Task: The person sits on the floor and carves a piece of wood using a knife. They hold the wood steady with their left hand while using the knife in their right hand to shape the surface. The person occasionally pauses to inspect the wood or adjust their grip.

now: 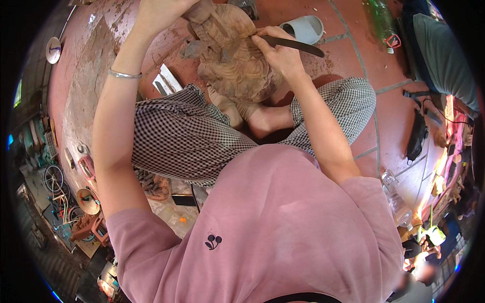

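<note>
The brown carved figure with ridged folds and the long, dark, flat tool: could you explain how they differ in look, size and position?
The brown carved figure is bulky and ridged, while the long, dark, flat tool is slender and smooth-looking. The figure is much larger than the tool. The right hand grips the tool, while the figure is in front of the crossed legs. Both are in the view's upper half.

Left hand [162, 14]: partly cut off by the upper edge. Carving [237, 73]: upper left part also cut off. Dark tool [299, 46]: one end hidden by right hand [284, 58]. Person [427, 272], lower right: blurred.
</note>
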{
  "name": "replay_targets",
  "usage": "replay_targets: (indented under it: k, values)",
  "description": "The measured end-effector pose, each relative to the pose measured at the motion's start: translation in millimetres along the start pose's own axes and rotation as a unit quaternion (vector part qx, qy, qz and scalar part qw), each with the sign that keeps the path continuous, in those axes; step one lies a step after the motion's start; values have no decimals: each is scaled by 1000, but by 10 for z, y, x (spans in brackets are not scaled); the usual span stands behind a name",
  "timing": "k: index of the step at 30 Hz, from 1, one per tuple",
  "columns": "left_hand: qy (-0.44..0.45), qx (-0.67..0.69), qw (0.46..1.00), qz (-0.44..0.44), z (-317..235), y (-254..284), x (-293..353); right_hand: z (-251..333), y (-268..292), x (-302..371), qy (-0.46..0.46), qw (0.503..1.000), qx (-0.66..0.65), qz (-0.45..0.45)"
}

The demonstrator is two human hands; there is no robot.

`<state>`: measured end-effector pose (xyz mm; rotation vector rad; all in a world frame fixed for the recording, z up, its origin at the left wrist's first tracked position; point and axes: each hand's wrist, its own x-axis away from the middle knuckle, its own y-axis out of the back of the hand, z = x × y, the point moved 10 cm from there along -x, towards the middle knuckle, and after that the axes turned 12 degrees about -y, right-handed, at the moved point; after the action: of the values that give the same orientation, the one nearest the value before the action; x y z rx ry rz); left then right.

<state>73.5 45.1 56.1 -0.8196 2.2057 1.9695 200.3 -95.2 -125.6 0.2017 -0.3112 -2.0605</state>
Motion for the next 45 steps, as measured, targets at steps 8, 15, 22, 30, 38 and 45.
replay_targets:
  k: [8, 15, 22, 30, 38, 45]
  values:
    - [5, -9, 1000, 0, 28, -14, 13, -296, 26, -107, -79, 993, -76, 49]
    - [-2, 6, 1000, -10, 28, -12, 4, -269, 19, -140, -81, 995, -26, 61]
    - [-5, -1, 1000, -8, 37, -9, 11, 21, 8, -55, 52, 994, 97, -18]
    - [19, 0, 1000, 5, 52, -24, 8, -223, 28, -163, -8, 999, -48, 25]
    - [12, -1, 1000, 5, 81, -49, 8, -410, 18, -186, -83, 988, -122, 50]
    - [13, 2, 1000, -4, 78, -19, 33, -279, -42, -139, -173, 976, -25, 130]
